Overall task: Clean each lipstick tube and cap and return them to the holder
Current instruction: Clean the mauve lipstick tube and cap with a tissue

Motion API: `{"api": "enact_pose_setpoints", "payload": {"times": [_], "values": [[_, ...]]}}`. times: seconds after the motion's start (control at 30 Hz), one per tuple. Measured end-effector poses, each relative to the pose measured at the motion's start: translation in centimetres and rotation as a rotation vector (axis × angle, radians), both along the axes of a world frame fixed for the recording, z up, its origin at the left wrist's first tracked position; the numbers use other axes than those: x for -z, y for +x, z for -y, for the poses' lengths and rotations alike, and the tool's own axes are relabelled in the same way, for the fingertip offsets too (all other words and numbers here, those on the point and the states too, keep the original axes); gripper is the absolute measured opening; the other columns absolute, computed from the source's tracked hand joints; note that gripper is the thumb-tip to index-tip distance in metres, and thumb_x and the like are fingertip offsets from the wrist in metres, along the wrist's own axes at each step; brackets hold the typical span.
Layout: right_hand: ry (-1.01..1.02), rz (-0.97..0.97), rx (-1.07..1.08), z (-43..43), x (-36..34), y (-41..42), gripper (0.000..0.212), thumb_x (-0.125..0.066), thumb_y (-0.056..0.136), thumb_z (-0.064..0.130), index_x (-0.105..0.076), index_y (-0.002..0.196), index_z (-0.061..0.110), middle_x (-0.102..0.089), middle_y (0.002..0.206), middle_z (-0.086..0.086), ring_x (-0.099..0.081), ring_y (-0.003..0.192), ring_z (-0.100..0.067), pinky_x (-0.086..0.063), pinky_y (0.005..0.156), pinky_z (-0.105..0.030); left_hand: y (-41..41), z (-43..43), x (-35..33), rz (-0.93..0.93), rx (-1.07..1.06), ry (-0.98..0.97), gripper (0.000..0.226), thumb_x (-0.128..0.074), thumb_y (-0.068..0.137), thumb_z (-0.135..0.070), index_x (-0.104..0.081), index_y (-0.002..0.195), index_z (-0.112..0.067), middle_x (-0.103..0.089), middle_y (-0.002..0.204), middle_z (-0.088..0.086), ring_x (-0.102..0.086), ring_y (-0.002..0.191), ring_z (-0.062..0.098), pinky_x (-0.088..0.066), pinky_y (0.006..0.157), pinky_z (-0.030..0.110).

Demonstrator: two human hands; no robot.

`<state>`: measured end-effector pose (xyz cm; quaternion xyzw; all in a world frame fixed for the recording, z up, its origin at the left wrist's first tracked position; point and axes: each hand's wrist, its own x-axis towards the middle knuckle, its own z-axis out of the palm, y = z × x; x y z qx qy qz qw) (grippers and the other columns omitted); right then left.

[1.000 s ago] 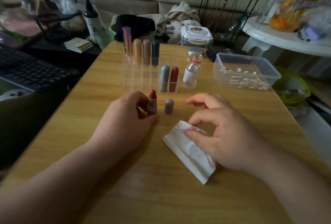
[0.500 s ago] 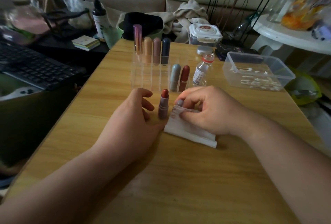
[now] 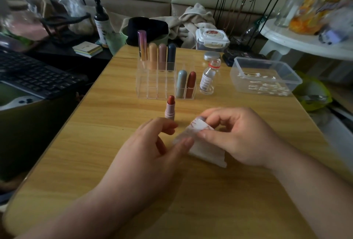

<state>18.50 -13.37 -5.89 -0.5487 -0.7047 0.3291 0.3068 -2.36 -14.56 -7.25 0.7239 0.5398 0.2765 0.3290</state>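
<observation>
In front of the clear acrylic compartment holder (image 3: 152, 88), the open lipstick tube with its pale pink barrel and red-brown bullet (image 3: 170, 108) now stands upright on its own on the wooden bench (image 3: 107, 133). Your left grip (image 3: 150, 154) has let go of it and drawn back toward you. Its fingers are loosely curled, and the thumb tip touches the folded white tissue (image 3: 206, 151).

Your right grip (image 3: 235, 135) has carried the small rounded mauve cap (image 3: 200, 119) away from the tube. The cap is pinched inside the tissue, with only its domed end showing past your fingers. The tissue is soft and carries reddish smears.

Six capped lipsticks (image 3: 181, 84) stand in the holder, four in the back row and two at the front right. Just right of the holder is a small clear glass bottle (image 3: 208, 75). Farther right is a clear plastic tub (image 3: 294, 78) of cotton swabs (image 3: 267, 88).
</observation>
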Motion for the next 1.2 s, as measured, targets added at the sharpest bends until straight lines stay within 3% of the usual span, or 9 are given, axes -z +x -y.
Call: {"api": "enact_pose_setpoints", "payload": {"times": [0.2, 0.3, 0.47, 0.57, 0.7, 0.77, 0.87, 1.0, 1.2], "values": [[-0.186, -0.298, 0.006, 3.6, -0.8, 0.4, 0.003, -0.076, 0.083, 0.015, -0.078, 0.084, 0.013, -0.075, 0.090, -0.010, -0.070, 0.075, -0.019, -0.055, 0.061, -0.027, 0.9, 0.9, -0.2, 0.112, 0.105, -0.092, 0.025, -0.073, 0.079, -0.045, -0.066, 0.102, -0.041, -0.067, 0.089, -0.028, -0.064, 0.072, 0.002, -0.053, 0.061, 0.017], [-0.322, -0.522, 0.100, 4.4, -0.8, 0.7, 0.013, -0.075, 0.073, 0.014, -0.076, 0.084, 0.007, -0.074, 0.088, -0.020, -0.071, 0.078, -0.027, -0.057, 0.067, -0.032, 0.9, 0.6, -0.3, 0.152, 0.205, -0.207, 0.027, -0.080, 0.079, -0.030, -0.068, 0.102, -0.039, -0.074, 0.086, -0.014, -0.071, 0.077, 0.011, -0.059, 0.076, 0.039], [-0.530, -0.752, 0.298, 4.6, -0.6, 1.3, 0.030, -0.081, 0.072, 0.009, -0.068, 0.095, -0.005, -0.071, 0.094, -0.027, -0.070, 0.081, -0.037, -0.058, 0.075, -0.043, 0.7, -0.3, -0.6, 0.114, 0.309, -0.363, 0.039, -0.077, 0.084, -0.021, -0.060, 0.114, -0.040, -0.076, 0.093, -0.013, -0.072, 0.081, 0.010, -0.060, 0.080, 0.036], [-0.597, -0.739, 0.342, 4.5, -0.6, 1.5, 0.031, -0.076, 0.071, 0.009, -0.066, 0.097, -0.006, -0.072, 0.093, -0.025, -0.070, 0.081, -0.035, -0.058, 0.074, -0.040, 0.6, -0.5, -1.0, 0.139, 0.345, -0.423, 0.041, -0.075, 0.085, -0.020, -0.058, 0.116, -0.040, -0.075, 0.093, -0.011, -0.072, 0.079, 0.012, -0.059, 0.075, 0.031], [-0.649, -0.718, 0.192, 4.4, -0.5, 1.3, 0.016, -0.079, 0.073, 0.006, -0.071, 0.086, 0.002, -0.070, 0.086, -0.024, -0.069, 0.078, -0.030, -0.056, 0.069, -0.035, 1.3, -0.3, -0.9, 0.123, 0.271, -0.327, 0.049, -0.068, 0.067, -0.063, -0.061, 0.112, -0.046, -0.067, 0.102, -0.024, -0.067, 0.089, -0.002, -0.059, 0.074, 0.023], [-0.628, -0.692, 0.135, 4.3, -0.5, 1.3, 0.010, -0.072, 0.073, 0.008, -0.072, 0.082, 0.003, -0.069, 0.084, -0.021, -0.069, 0.077, -0.027, -0.056, 0.069, -0.032, 1.9, -0.3, -0.4, 0.150, 0.254, -0.285, 0.054, -0.067, 0.063, -0.071, -0.062, 0.113, -0.048, -0.067, 0.109, -0.025, -0.066, 0.096, -0.004, -0.059, 0.080, 0.026], [-0.623, -0.703, 0.092, 4.2, -0.6, 1.6, 0.006, -0.072, 0.073, 0.009, -0.071, 0.078, 0.007, -0.068, 0.078, -0.018, -0.068, 0.073, -0.024, -0.056, 0.065, -0.030, 2.4, -0.4, 0.4, 0.289, 0.314, -0.319, 0.055, -0.079, 0.068, -0.051, -0.061, 0.120, -0.047, -0.068, 0.119, -0.020, -0.067, 0.108, 0.002, -0.056, 0.092, 0.032], [-0.634, -0.706, 0.072, 4.4, -0.6, 1.9, 0.010, -0.074, 0.074, 0.011, -0.070, 0.081, 0.005, -0.068, 0.081, -0.020, -0.068, 0.076, -0.028, -0.056, 0.069, -0.033, 2.7, -0.4, 0.9, 0.418, 0.341, -0.381, 0.057, -0.080, 0.074, -0.026, -0.061, 0.122, -0.050, -0.068, 0.123, -0.010, -0.072, 0.103, 0.016, -0.058, 0.090, 0.041], [-0.557, -0.573, 0.094, 4.8, 0.1, 0.8, 0.014, -0.077, 0.069, 0.014, -0.073, 0.080, 0.007, -0.073, 0.089, -0.021, -0.070, 0.080, -0.023, -0.055, 0.072, -0.030, 3.1, 0.1, 1.1, 0.357, 0.329, -0.364, 0.050, -0.078, 0.085, -0.018, -0.064, 0.120, -0.050, -0.078, 0.099, 0.004, -0.073, 0.097, 0.025, -0.057, 0.089, 0.052]]}}
